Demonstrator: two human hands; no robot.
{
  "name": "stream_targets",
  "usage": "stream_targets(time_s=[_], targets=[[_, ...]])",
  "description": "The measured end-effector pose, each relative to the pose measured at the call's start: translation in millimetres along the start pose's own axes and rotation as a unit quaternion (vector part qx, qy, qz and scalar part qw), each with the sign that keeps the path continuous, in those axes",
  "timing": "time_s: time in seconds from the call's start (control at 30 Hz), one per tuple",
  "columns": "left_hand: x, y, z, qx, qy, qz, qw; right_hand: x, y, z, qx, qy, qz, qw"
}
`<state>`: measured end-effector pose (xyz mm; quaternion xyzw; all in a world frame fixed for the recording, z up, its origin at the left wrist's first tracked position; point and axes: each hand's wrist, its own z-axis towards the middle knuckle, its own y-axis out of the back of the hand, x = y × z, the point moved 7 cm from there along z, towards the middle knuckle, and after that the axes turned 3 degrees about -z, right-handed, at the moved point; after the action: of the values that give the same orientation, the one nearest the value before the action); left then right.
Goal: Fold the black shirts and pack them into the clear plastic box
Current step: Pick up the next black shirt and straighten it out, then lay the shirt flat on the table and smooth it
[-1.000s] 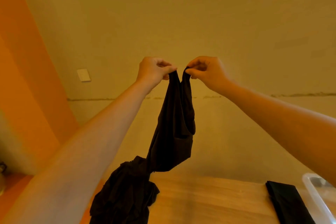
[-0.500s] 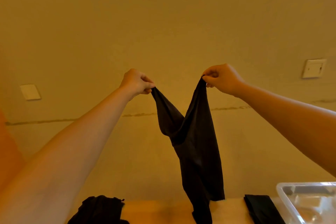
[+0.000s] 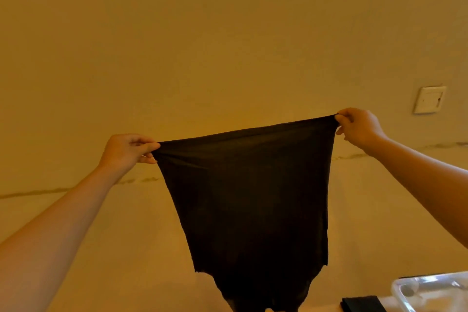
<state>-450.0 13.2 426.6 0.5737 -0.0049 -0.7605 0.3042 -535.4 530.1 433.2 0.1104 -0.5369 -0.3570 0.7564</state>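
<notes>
Pinching black shirt [image 3: 248, 195] taut, left hand [image 3: 126, 151], right hand [image 3: 359, 126], no readable writing

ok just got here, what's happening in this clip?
A person is holding a black shirt up in front of a wall, stretched wide between both hands. The left hand and right hand each pinch a corner of its top edge, and the rest hangs free. At the bottom right a folded black shirt lies beside the clear plastic box. The held shirt is not yet folded or packed.
</notes>
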Motion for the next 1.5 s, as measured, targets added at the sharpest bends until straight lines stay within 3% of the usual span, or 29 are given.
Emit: stream_targets(time_s=[0.17,0.33,0.53,0.8,1.03,1.3,1.5], targets=[[-14,-2,14,0.048,-0.045,0.083,0.994,-1,2,8,0.009,0.015,0.021,1.0],[-29,6,22,-0.001,-0.105,0.09,0.99,-1,9,3,0.004,0.023,0.094,0.995],[1,1,-22,0.007,-0.074,0.121,0.99,-36,0,-42,0.057,-0.014,0.083,0.995],[73,-10,-132,0.071,-0.005,0.149,0.986,-104,-26,-141,0.15,-0.057,0.08,0.984],[113,-7,-265,0.111,0.039,0.148,0.982,-156,-7,-261,0.221,-0.055,0.057,0.972],[148,-11,-397,0.222,0.006,0.207,0.953,-202,7,-387,0.274,-0.071,-0.013,0.959],[205,-12,-469,0.296,-0.026,0.282,0.912,-237,3,-474,0.333,-0.088,-0.081,0.935]])
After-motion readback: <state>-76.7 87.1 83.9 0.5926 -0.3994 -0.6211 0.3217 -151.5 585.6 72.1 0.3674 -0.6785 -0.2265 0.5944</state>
